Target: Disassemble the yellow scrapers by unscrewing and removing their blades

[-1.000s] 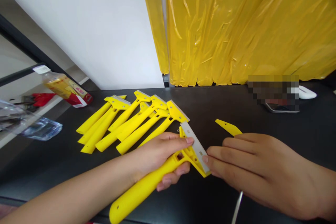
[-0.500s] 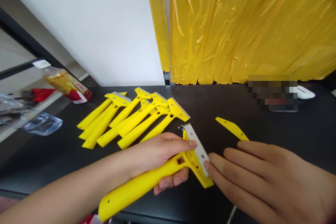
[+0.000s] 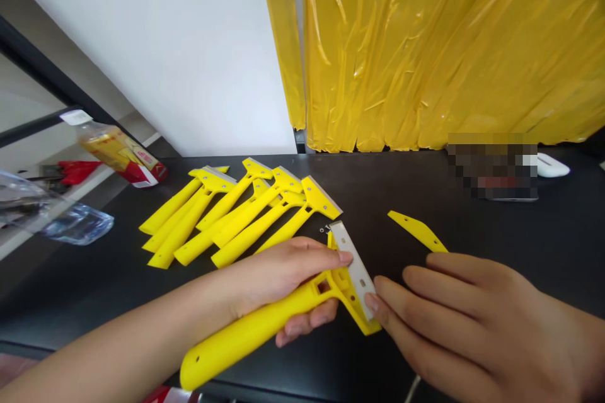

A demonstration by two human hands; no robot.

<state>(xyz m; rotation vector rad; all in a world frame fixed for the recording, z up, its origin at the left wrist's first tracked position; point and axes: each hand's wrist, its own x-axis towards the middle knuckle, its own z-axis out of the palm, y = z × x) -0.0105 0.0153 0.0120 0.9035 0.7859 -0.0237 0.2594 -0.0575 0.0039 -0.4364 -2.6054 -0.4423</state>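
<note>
My left hand (image 3: 293, 267) is wrapped around the neck of a yellow scraper (image 3: 250, 340), its thumb pressing on a flat metal blade (image 3: 353, 271). The slotted blade lies along the scraper's head, at a slight angle to it. At the lower end of the blade, my right hand (image 3: 458, 321) pinches the edge between thumb and fingertips; its other fingers are stretched out. Beyond the right hand lies a yellow cover plate (image 3: 418, 231) with two holes, partly hidden by the fingers. Small screws and nuts (image 3: 325, 229) sit just past the upper end of the blade.
Several yellow scrapers (image 3: 246, 214) lie in a group on the black table (image 3: 368, 189). A drink bottle (image 3: 118, 148) and a clear plastic container (image 3: 70, 217) are at the left. A white object (image 3: 552, 165) and a blurred-out item (image 3: 494, 170) stand at the back right, before yellow plastic sheeting (image 3: 425, 44).
My right thumb has moved slightly left onto the lower end of the blade. The scraper's handle end has risen a little, and its head has shifted slightly left.
</note>
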